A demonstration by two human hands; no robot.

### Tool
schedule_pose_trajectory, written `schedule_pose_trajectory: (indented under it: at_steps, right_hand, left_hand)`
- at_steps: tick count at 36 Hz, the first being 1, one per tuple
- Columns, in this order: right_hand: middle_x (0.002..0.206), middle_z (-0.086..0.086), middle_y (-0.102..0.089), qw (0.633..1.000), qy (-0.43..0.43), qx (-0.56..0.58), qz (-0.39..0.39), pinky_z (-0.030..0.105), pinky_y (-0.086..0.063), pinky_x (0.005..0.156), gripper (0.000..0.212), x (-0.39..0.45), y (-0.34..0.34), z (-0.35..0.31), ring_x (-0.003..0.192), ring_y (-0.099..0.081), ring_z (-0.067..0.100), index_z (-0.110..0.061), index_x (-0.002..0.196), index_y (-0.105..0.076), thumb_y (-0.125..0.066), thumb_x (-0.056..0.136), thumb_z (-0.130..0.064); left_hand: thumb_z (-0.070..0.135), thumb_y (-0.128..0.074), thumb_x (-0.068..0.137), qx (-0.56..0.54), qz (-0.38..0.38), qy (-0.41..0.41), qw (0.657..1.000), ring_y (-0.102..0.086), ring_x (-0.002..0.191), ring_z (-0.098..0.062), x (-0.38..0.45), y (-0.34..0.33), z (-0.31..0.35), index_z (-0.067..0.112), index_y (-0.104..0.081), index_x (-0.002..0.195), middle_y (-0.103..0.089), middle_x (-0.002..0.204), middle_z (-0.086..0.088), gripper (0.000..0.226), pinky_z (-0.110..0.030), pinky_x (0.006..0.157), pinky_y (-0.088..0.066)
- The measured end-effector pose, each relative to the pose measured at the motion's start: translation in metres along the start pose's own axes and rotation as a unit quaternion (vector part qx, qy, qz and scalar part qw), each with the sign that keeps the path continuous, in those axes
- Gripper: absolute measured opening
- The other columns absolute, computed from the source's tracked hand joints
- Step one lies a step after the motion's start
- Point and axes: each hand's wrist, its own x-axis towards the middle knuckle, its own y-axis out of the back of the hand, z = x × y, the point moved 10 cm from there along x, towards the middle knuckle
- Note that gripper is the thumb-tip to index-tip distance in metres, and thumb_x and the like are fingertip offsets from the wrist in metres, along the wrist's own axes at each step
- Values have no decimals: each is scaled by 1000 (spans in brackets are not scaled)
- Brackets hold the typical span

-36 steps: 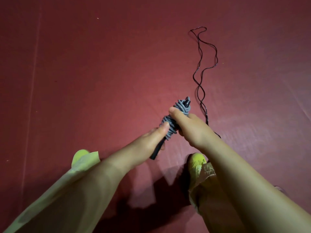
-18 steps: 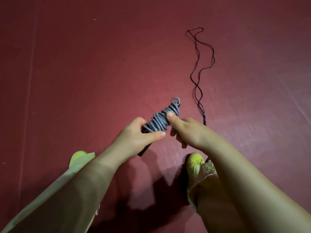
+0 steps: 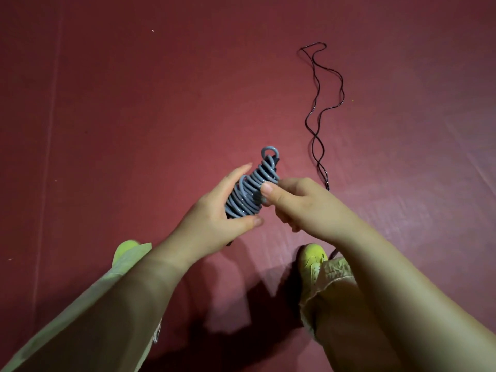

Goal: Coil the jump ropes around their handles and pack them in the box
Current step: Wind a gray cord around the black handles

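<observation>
Grey rope (image 3: 251,191) held at frame centre, coiled around its handles, a loop standing out at the coil's upper end. Left hand (image 3: 214,216) wrapped around the coil's lower part, thumb beneath, fingers extended along its left side. Right hand (image 3: 298,204) curled, thumb pressed on the coil's right side. Black rope (image 3: 319,114) left uncoiled on the red floor (image 3: 134,116), upper right of frame, in wavy strands. Yellow shoes (image 3: 312,260) seen at lower centre.

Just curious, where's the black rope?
In the head view the black rope lies uncoiled on the red floor, ahead and right, beyond the right hand.
</observation>
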Motion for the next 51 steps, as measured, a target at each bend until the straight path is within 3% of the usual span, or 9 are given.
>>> schedule_pose_trajectory:
  at_steps: [9, 18, 23, 28, 30, 35, 44, 47, 51]
  right_hand:
    - [79, -2, -68, 999, -3, 9, -34, 31, -54, 67, 13, -6, 5, 2, 62, -63, 14, -14, 105, -58, -54, 97, -24]
    - [67, 7, -63, 993, -19, -73, 87, 40, -50, 69, 32, -4, 42, 19, 65, -61, 25, -13, 70, -56, -57, 94, -34]
    - [85, 3, -60, 978, -9, 187, 86, 33, -43, 82, 23, -3, 35, 17, 82, -53, 15, -15, 72, -71, -55, 74, -32]
    - [98, 12, -72, 878, 19, 475, 47, 38, -54, 88, 10, 0, 23, 13, 94, -67, 27, -13, 59, -68, -68, 49, -11]
    - [107, 17, -71, 834, 4, 551, 28, 43, -52, 96, 31, 1, 20, 16, 101, -67, 31, -7, 69, -68, -78, 42, -18]
    - [107, 16, -70, 809, -27, 586, 45, 40, -50, 97, 11, 4, 17, 21, 100, -67, 26, -9, 76, -65, -55, 78, -14]
    - [93, 8, -74, 830, -44, 552, 59, 27, -59, 75, 13, 4, 12, 15, 82, -71, 15, -11, 70, -70, -57, 73, -13]
    - [95, 9, -70, 829, -54, 555, 55, 26, -59, 74, 10, 4, 10, 15, 80, -70, 14, -9, 76, -66, -59, 74, -15]
    - [94, 9, -73, 790, -43, 611, 19, 26, -58, 70, 9, 6, 5, 10, 84, -72, 16, -11, 68, -71, -73, 65, -19]
  left_hand:
    - [24, -79, 60, -189, -39, 75, 978, -61, 69, -10, 6, -9, -21, 27, -54, 117, -66, 82, 8, 63, -23, 65, -50]
    - [2, -77, 72, -185, -78, 134, 970, -60, 62, -14, 2, -25, -33, 21, -55, 106, -64, 73, 3, 44, -22, 59, -49]
    - [9, -78, 72, -194, -96, 163, 963, -59, 65, -12, 2, -33, -35, 27, -54, 103, -61, 80, 3, 43, -28, 61, -54]
    - [23, -72, 62, -192, -111, 163, 961, -59, 69, -13, 4, -36, -28, 25, -58, 99, -60, 77, 4, 40, -33, 64, -58]
    - [16, -78, 69, -189, -109, 154, 964, -60, 63, -11, 6, -37, -23, 23, -55, 98, -58, 80, 1, 37, -27, 58, -55]
    - [7, -66, 86, -176, -118, 146, 966, -57, 49, -6, 4, -37, -13, 22, -49, 97, -58, 75, -2, 24, -17, 43, -43]
    - [31, -48, 95, -195, -60, 157, 966, -51, 38, -2, 1, -29, -7, 23, -52, 90, -59, 63, 3, 10, -16, 37, -39]
    - [46, -44, 92, -211, -29, 168, 963, -54, 44, -7, 1, -21, -13, 22, -59, 83, -60, 53, 7, 30, -22, 48, -43]
    - [41, -73, 77, -265, -61, 157, 949, -61, 75, -17, 1, -32, -14, 17, -58, 96, -65, 78, 2, 34, -37, 75, -47]
